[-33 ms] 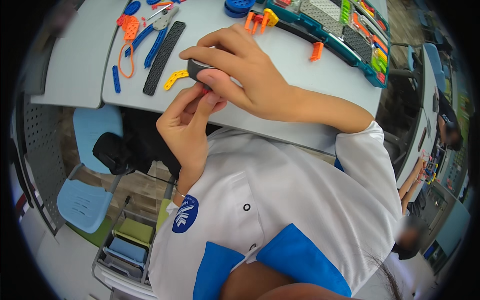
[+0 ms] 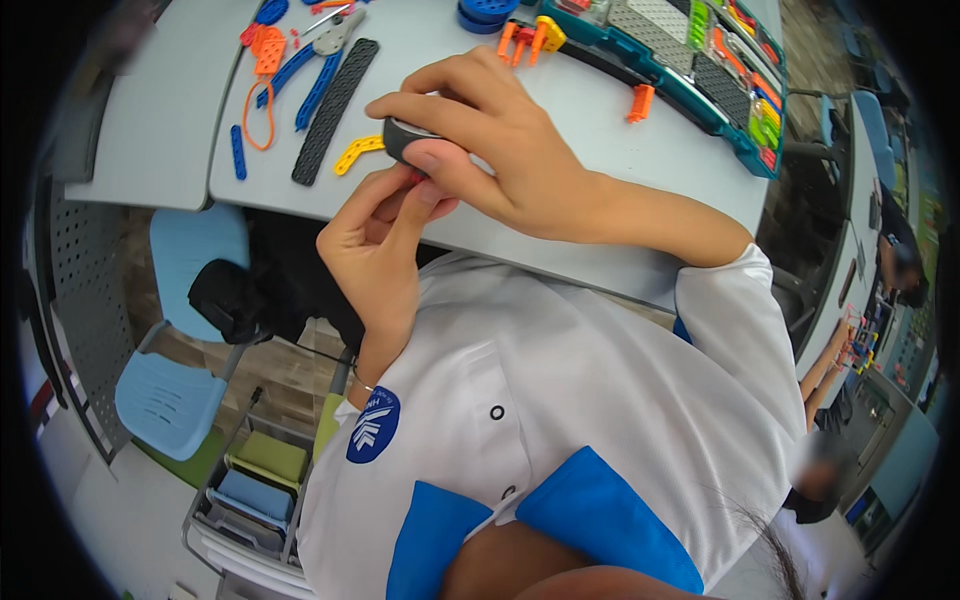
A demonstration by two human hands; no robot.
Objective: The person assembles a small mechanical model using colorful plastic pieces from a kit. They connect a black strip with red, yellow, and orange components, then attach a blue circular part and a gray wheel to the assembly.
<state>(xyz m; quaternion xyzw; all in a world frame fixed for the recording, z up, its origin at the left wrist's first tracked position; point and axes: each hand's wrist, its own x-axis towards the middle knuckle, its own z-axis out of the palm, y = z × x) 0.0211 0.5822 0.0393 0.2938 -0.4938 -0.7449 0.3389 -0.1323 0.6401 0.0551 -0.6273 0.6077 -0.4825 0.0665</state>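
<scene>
Both hands meet over the near edge of the table. Between its thumb and fingers, my right hand (image 2: 505, 150) grips a dark grey rounded piece (image 2: 398, 140) with a lighter band, perhaps a wheel; much of it is covered. Just below, my left hand (image 2: 375, 250) pinches a small red part (image 2: 417, 176) against the underside of that piece. Only a sliver of the red part shows. A yellow angled beam (image 2: 358, 153) lies or projects beside the dark piece; whether it is attached I cannot tell.
Left of my hands lie a long black perforated strip (image 2: 335, 110), blue-handled pliers (image 2: 318, 90), an orange rubber band (image 2: 271, 130) and a short blue beam (image 2: 238, 152). A teal parts case (image 2: 745, 150) stands far right, with an orange block (image 2: 640, 103) before it. Blue chairs (image 2: 175, 400) are at left.
The whole view has shifted slightly. Both hands keep the same hold and hardly move.
</scene>
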